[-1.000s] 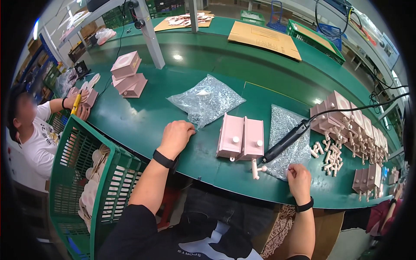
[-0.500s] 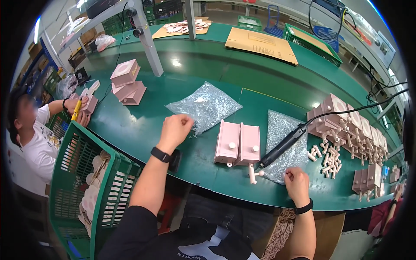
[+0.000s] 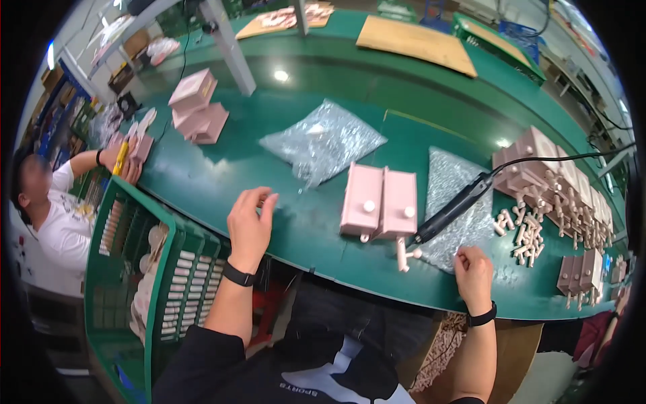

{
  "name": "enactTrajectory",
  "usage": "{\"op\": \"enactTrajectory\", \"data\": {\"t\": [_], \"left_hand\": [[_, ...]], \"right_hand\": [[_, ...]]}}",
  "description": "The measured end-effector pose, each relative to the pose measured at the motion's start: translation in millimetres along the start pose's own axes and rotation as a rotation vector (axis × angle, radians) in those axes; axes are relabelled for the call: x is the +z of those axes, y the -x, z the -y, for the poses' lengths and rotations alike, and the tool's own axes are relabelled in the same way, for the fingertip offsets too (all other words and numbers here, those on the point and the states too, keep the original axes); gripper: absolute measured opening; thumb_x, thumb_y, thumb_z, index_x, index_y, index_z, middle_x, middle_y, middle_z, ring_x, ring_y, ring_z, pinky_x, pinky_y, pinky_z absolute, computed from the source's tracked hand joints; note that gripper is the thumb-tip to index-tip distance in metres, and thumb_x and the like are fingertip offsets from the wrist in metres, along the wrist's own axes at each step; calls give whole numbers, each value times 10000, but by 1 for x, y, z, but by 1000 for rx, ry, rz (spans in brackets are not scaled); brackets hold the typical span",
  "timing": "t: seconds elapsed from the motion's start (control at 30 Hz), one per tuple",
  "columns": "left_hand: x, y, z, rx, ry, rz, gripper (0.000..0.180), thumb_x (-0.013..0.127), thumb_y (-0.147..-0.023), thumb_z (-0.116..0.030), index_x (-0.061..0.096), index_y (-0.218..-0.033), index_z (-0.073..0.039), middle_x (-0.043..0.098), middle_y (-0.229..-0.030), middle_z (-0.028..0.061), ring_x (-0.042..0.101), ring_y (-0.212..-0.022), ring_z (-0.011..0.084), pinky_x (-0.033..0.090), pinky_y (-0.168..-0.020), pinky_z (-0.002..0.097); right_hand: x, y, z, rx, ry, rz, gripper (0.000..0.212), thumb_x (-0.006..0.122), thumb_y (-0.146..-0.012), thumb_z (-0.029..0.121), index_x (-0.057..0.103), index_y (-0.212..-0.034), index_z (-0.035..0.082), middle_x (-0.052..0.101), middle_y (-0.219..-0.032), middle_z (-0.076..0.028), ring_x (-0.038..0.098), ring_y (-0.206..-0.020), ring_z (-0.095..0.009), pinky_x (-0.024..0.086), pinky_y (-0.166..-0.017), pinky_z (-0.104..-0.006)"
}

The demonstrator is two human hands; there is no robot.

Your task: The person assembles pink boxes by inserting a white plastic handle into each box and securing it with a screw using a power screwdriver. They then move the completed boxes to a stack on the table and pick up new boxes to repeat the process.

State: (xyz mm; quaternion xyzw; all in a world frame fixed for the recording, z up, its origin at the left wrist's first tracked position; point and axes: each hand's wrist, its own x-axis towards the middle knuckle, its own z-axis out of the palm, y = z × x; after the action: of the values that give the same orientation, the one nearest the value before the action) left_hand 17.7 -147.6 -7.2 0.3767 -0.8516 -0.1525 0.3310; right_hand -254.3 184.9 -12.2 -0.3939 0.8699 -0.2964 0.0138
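Note:
My left hand (image 3: 249, 225) hovers over the green bench near its front edge, thumb and fingers apart, with nothing visible in it. My right hand (image 3: 475, 275) is closed beside the lower end of a clear plastic bag of small parts (image 3: 444, 176); its fingertips are hidden. Between the hands stand two pink boxes (image 3: 381, 202) side by side, each with a round knob. A pale peg-shaped crank (image 3: 402, 258) sticks out at their near end. Across the bag lies a black corded electric screwdriver (image 3: 454, 210), its tip close to the boxes. Another clear bag of small parts (image 3: 330, 143) lies farther back.
Loose pegs (image 3: 528, 239) and rows of pink boxes (image 3: 531, 158) are at right. More pink boxes (image 3: 195, 104) are stacked far left. A green crate (image 3: 165, 269) stands at my left; beyond it a person (image 3: 57, 202) works. Cardboard (image 3: 414, 44) lies at the back.
My left hand has drawn back toward me and its fingers have parted. My right hand remains closed near the bag. The whole view has shifted slightly.

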Motion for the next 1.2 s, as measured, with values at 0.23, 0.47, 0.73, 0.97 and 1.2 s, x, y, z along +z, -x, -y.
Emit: {"op": "enactTrajectory", "data": {"t": [0.23,0.47,0.73,0.97,1.2], "left_hand": [[-27,74,8,-303,112,-110,119,699,-885,-80,675,-962,6,644,-848,95,627,-704,182,501,-639,295],[4,7,-1,-41,189,4,147,710,-860,-89,699,-986,-15,652,-850,108,646,-716,233,513,-656,345],[30,-13,-1,219,-36,199,139,697,-814,-97,730,-945,-64,657,-860,135,647,-805,338,531,-715,434],[22,-36,10,293,-58,295,63,685,-815,-100,709,-830,-44,643,-832,160,632,-801,365,515,-731,456],[26,-36,5,387,-160,355,70,634,-852,-61,642,-875,5,610,-859,153,613,-824,349,501,-730,448]], "right_hand": [[3,-7,2,65,-18,-12,63,678,-822,-4,648,-866,-38,596,-730,-127,567,-593,-216,455,-571,-333],[0,-6,3,-42,51,57,84,693,-815,31,644,-855,-24,615,-759,-149,595,-630,-274,469,-598,-368],[-13,4,0,-76,136,-24,69,650,-860,73,622,-873,11,648,-806,-190,638,-742,-381,495,-664,-446],[-7,2,-4,65,4,-49,73,616,-920,57,614,-965,-1,669,-758,-172,675,-647,-285,499,-585,-369],[-20,22,13,293,-508,-92,184,632,-916,19,668,-1089,-30,689,-773,-77,614,-619,-78,485,-556,-239]]}}
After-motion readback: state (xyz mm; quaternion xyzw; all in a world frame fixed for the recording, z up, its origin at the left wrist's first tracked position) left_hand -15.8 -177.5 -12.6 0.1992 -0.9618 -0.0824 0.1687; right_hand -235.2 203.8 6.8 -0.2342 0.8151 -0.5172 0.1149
